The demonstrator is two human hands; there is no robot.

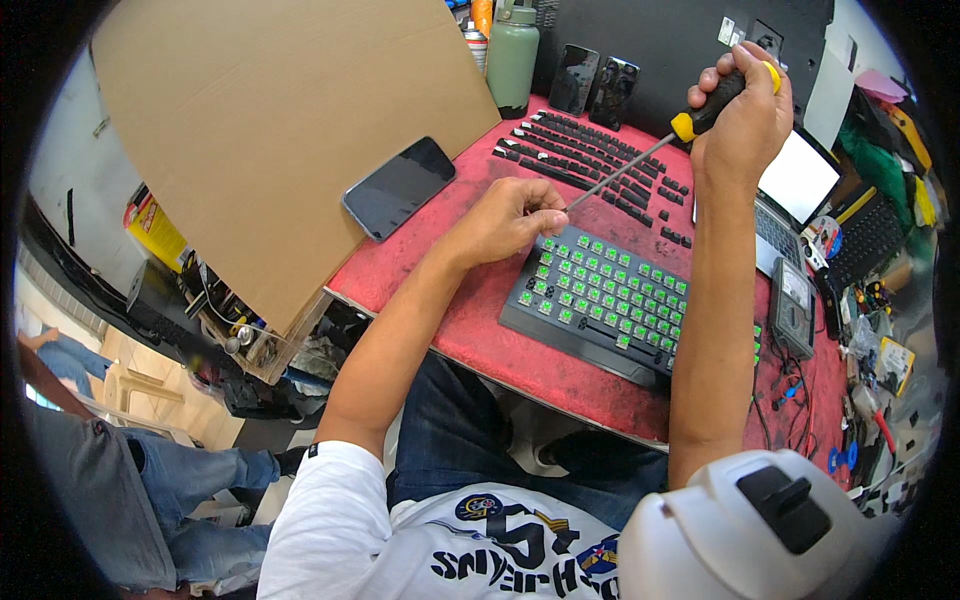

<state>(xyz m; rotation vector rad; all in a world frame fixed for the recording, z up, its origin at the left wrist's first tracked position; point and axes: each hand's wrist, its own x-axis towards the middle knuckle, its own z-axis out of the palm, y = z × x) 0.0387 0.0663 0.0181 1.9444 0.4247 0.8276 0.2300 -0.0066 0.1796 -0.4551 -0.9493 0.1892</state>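
A long screwdriver (pixel 627 172) slants over the red work surface, its black and yellow handle gripped in my right hand (pixel 745 120), raised at the upper right. My left hand (pixel 512 217) is closed in a pinch at the screwdriver's tip, above the upper left corner of a dark keyboard (pixel 600 343). Whatever the fingertips hold there is too small to make out. The keyboard's keycaps are off, and its green switches show in rows; my right forearm covers part of its right side. Behind it, loose black keycaps (pixel 590 160) lie laid out in rows.
A smartphone (pixel 400 188) rests by a large cardboard sheet (pixel 290 120) at left. Two more phones lean near a green bottle (pixel 512 60) at the back. On the right are a laptop (pixel 800 180), a multimeter (pixel 792 308) and cables. Another person (pixel 150 490) is at lower left.
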